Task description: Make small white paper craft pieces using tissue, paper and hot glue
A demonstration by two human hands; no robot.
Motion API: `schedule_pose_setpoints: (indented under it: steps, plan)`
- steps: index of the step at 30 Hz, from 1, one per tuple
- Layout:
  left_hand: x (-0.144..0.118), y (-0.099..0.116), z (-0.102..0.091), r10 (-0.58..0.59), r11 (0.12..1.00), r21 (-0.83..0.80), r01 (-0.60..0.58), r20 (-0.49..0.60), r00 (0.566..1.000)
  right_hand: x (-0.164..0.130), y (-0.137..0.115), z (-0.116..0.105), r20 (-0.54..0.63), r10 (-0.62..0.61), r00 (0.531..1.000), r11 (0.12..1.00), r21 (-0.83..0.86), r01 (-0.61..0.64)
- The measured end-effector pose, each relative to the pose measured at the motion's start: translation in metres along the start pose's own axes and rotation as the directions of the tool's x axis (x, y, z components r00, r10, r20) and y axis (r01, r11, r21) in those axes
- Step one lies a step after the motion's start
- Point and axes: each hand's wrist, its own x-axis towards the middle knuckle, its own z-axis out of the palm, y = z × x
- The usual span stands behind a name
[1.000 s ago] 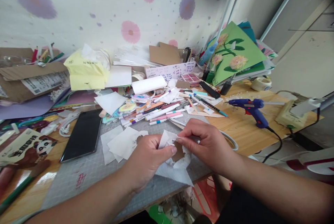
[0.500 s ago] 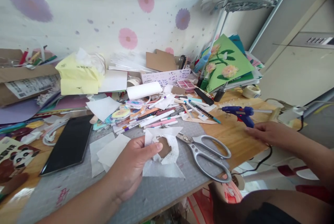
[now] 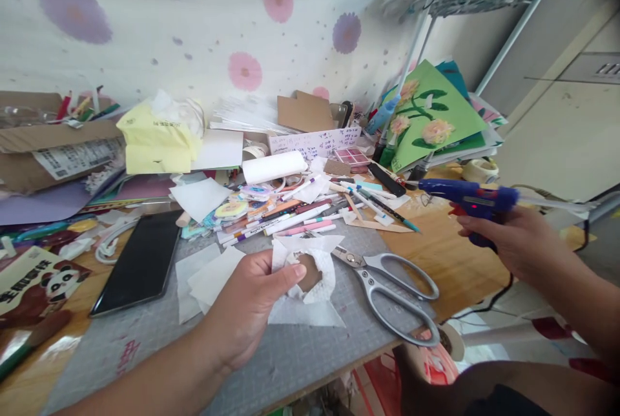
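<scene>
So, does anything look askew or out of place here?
Yes, the scissors: one handle loop appears to jut past the table's front edge, which looks precarious. The pens also lie in a loose jumble.

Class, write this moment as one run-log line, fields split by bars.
left hand: holding white paper | right hand: gripping blue glue gun | scissors: lying between the hands | black phone: lying flat

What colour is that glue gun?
The glue gun in the right hand is mostly blue; the head view shows it.
</scene>
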Motion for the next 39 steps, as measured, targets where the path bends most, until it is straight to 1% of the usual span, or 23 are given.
schedule_pose_setpoints:
  steps: [2,3,4,5,7,8,9,10,11,15,23,25,29,32,34,39]
  plan:
    - [0.0,0.0,-0.001,0.025,0.999,0.026,-0.025,-0.019,1.0,-0.021,-0.02,0.005,0.106,-0.023,0.994,0.998,0.065,0.016]
    - [0.0,-0.001,-0.001,0.043,0.998,0.044,-0.042,-0.027,0.999,-0.033,-0.031,0.009,0.17,-0.09,0.981,0.993,0.093,0.075]
    - [0.0,-0.001,-0.001,0.057,0.997,0.061,-0.055,-0.036,0.998,-0.043,-0.041,0.013,0.25,-0.19,0.949,0.98,0.099,0.171]
    - [0.0,-0.001,-0.001,0.064,0.995,0.077,-0.061,-0.043,0.997,-0.053,-0.049,0.017,0.345,-0.296,0.891,0.955,0.08,0.287]
    - [0.0,0.0,-0.001,0.068,0.994,0.094,-0.063,-0.049,0.997,-0.068,-0.062,0.027,0.402,-0.472,0.785,0.871,0.074,0.486]
    - [-0.001,0.001,-0.001,0.069,0.993,0.096,-0.064,-0.046,0.997,-0.072,-0.065,0.032,0.42,-0.533,0.735,0.828,0.08,0.555]
    - [-0.001,0.001,-0.001,0.072,0.993,0.097,-0.067,-0.04,0.997,-0.075,-0.068,0.036,0.43,-0.573,0.698,0.796,0.09,0.598]
    - [-0.001,0.002,-0.001,0.077,0.993,0.097,-0.073,-0.035,0.996,-0.077,-0.069,0.04,0.455,-0.587,0.67,0.78,0.098,0.617]
    - [-0.001,0.003,-0.001,0.081,0.992,0.098,-0.078,-0.032,0.996,-0.078,-0.07,0.043,0.483,-0.582,0.654,0.779,0.101,0.619]
    - [0.0,0.002,-0.001,0.066,0.992,0.109,-0.06,-0.058,0.996,-0.078,-0.07,0.047,0.558,-0.521,0.646,0.799,0.053,0.598]
    - [-0.002,0.002,-0.003,0.055,0.988,0.149,-0.046,-0.058,0.997,-0.077,-0.071,0.048,0.567,-0.539,0.623,0.755,-0.003,0.656]
    - [-0.003,0.002,-0.003,0.063,0.982,0.182,-0.052,-0.053,0.997,-0.078,-0.071,0.048,0.566,-0.53,0.632,0.754,-0.026,0.656]
    - [-0.004,0.001,-0.003,0.075,0.967,0.25,-0.058,-0.059,0.995,-0.08,-0.071,0.049,0.553,-0.541,0.634,0.748,-0.027,0.663]
    - [-0.003,0.0,-0.003,0.066,0.953,0.298,-0.046,-0.058,0.996,-0.083,-0.072,0.05,0.533,-0.542,0.65,0.77,0.005,0.638]
    - [-0.003,0.0,-0.003,0.068,0.937,0.346,-0.042,-0.063,0.996,-0.084,-0.074,0.049,0.54,-0.528,0.656,0.786,0.017,0.618]
    - [-0.004,0.003,-0.002,0.092,0.887,0.46,-0.041,-0.088,0.992,-0.087,-0.078,0.05,0.577,-0.505,0.642,0.793,0.016,0.609]
